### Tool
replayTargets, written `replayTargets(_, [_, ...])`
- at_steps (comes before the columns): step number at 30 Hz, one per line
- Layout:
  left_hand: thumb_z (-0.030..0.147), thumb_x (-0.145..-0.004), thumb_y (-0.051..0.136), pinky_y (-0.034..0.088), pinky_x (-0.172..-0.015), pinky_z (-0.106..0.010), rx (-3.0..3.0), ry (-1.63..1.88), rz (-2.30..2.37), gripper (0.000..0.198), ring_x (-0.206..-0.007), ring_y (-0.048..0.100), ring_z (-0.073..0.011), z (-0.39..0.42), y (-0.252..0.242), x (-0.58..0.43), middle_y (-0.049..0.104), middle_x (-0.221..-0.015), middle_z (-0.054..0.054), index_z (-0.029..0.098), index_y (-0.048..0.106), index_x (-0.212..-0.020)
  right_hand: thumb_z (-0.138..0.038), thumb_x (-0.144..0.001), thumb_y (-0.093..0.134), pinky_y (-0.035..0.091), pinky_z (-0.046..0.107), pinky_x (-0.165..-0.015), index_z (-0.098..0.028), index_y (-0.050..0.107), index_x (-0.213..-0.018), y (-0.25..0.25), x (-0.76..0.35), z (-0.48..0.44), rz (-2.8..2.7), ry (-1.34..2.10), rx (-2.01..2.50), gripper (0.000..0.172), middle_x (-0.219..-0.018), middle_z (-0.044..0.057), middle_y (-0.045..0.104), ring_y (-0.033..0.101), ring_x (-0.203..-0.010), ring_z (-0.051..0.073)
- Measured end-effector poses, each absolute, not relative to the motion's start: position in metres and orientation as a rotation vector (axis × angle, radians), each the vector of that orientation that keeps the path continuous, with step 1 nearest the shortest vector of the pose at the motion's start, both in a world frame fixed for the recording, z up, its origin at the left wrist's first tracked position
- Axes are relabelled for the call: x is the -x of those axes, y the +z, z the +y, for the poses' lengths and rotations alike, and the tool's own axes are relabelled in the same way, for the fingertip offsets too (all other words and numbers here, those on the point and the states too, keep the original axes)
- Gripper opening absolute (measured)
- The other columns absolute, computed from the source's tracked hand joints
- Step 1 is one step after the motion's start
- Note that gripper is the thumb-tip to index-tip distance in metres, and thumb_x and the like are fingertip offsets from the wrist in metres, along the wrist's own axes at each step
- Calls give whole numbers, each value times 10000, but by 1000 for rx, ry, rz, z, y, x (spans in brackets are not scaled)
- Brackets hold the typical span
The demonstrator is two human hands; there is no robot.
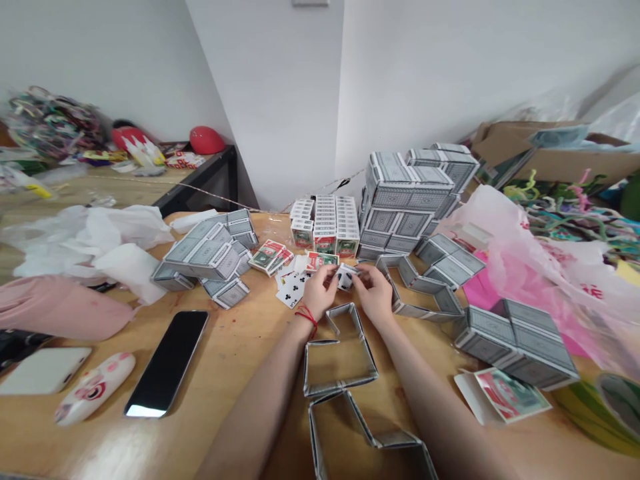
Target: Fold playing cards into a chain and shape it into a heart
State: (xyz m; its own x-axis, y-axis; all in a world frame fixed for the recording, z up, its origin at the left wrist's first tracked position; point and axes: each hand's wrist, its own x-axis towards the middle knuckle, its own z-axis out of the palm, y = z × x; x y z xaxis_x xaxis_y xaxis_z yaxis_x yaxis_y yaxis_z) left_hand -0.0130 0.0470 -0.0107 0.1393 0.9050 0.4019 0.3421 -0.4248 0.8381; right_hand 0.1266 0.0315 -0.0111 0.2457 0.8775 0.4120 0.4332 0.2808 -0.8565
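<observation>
Both hands meet near the middle of the table: the left hand (320, 291) and the right hand (376, 295) each close their fingertips on a small bunch of playing cards (345, 277), held between them just above the wood.

The wooden table (235, 353) fills the lower view. On its right side lies a crumpled pink plastic bag (530, 267). Behind the hands, against the wall, stands a tall stack of grey boxes (407, 200), and to the left of the hands lies a lower, tumbled heap of grey boxes (210, 253). Folded grey cardboard strips (340, 357) stand on edge between the forearms, forming open frames. A black phone (167, 363) lies face up at the left, well apart from the hands. Rows of small card packs (326, 223) stand just behind the held cards. Loose cards (291, 288), clubs showing, lie beside the left hand. A red string (307, 315) circles the left wrist.
</observation>
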Motion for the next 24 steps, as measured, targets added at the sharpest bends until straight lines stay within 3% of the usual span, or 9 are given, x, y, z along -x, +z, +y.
replayTargets(8, [201, -767, 487, 510, -690, -247, -1907, 1382, 1184, 243, -771, 610, -134, 44, -8, 15, 635, -928, -71, 169, 579, -989, -264, -747, 524, 450, 315, -703, -194, 596, -845, -1, -126, 26, -1613, 16, 1347, 140, -756, 47, 623, 541, -732, 174])
replayTargets(13, [172, -749, 498, 503, -709, -241, -1963, 1396, 1219, 239, -791, 604, -127, 45, -7, 14, 640, -919, -53, 186, 594, -967, -233, -746, 488, 453, 290, -670, -161, 620, -868, -5, -123, 23, -1683, -87, 1432, 193, -726, 63, 641, 567, -682, 171])
replayTargets(18, [178, -739, 507, 491, -751, -259, -1886, 1410, 1285, 258, -840, 596, -138, 45, -5, 13, 634, -959, -53, 186, 583, -986, -244, -733, 470, 464, 263, -607, -167, 637, -827, -10, -121, 26, -1532, 190, 1508, 206, -682, 41, 651, 585, -588, 149])
replayTargets(24, [227, -760, 491, 477, -784, -288, -1765, 1349, 1278, 243, -876, 586, -156, 46, -3, 15, 626, -988, -58, 193, 597, -976, -317, -731, 493, 480, 276, -590, -175, 614, -849, -11, -123, 32, -1350, 648, 1330, 221, -766, 42, 653, 589, -624, 153])
